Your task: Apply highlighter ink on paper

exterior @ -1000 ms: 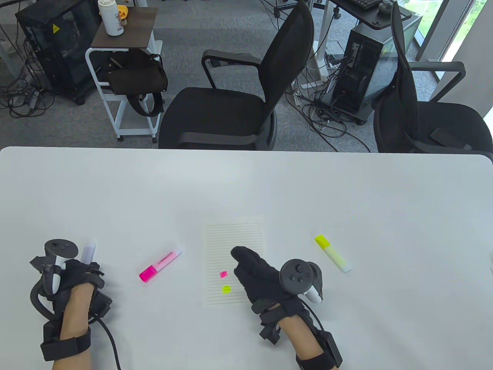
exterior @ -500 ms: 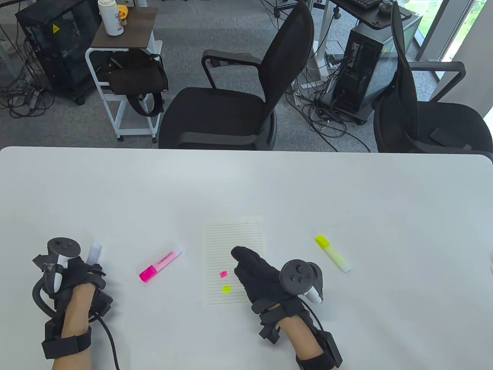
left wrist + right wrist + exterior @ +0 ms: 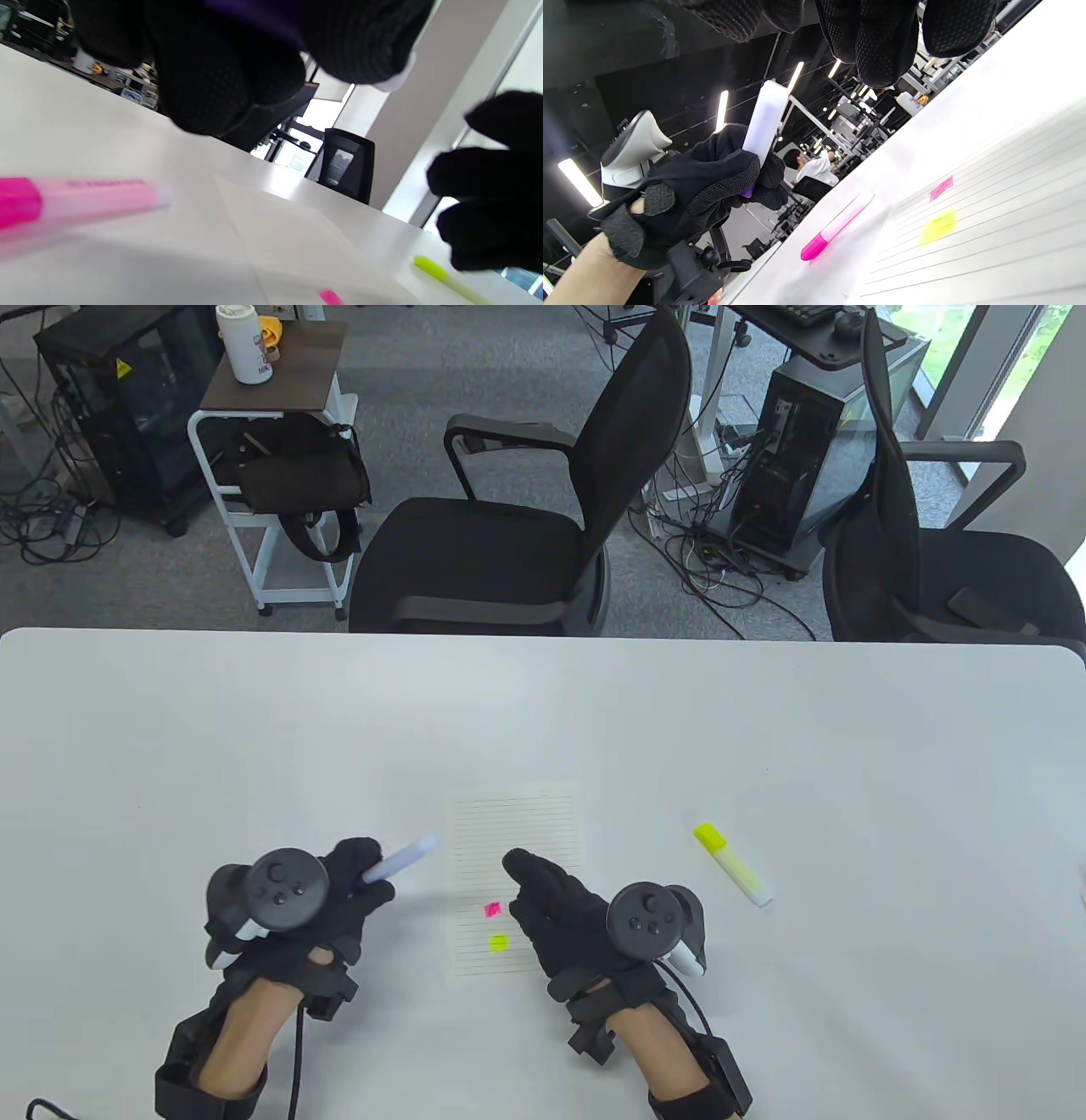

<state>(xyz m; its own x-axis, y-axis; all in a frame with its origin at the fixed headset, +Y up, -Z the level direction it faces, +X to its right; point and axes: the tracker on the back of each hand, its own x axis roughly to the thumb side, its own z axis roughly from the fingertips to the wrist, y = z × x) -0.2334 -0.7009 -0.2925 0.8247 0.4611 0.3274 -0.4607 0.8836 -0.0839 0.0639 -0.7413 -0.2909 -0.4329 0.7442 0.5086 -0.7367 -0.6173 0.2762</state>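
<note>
The lined paper (image 3: 517, 823) lies flat with a pink mark (image 3: 492, 909) and a yellow mark (image 3: 498, 941) on it. My left hand (image 3: 369, 878) grips a pale purple highlighter (image 3: 400, 860) just left of the paper, its end pointing toward the sheet and held above the table. The right wrist view shows this highlighter (image 3: 765, 118) held in the left hand's fingers (image 3: 729, 178). My right hand (image 3: 526, 878) rests on the paper's right part and holds nothing. The pink highlighter (image 3: 835, 228) lies on the table under my left hand and is hidden in the table view.
A yellow highlighter (image 3: 732, 864) lies on the table right of my right hand. The white table (image 3: 764, 729) stretches far behind the paper. Two black office chairs (image 3: 509, 551) stand beyond its far edge.
My left hand has moved right from the table's left side to the paper's left edge, carrying the purple highlighter. It now covers the pink highlighter. The right hand has barely shifted.
</note>
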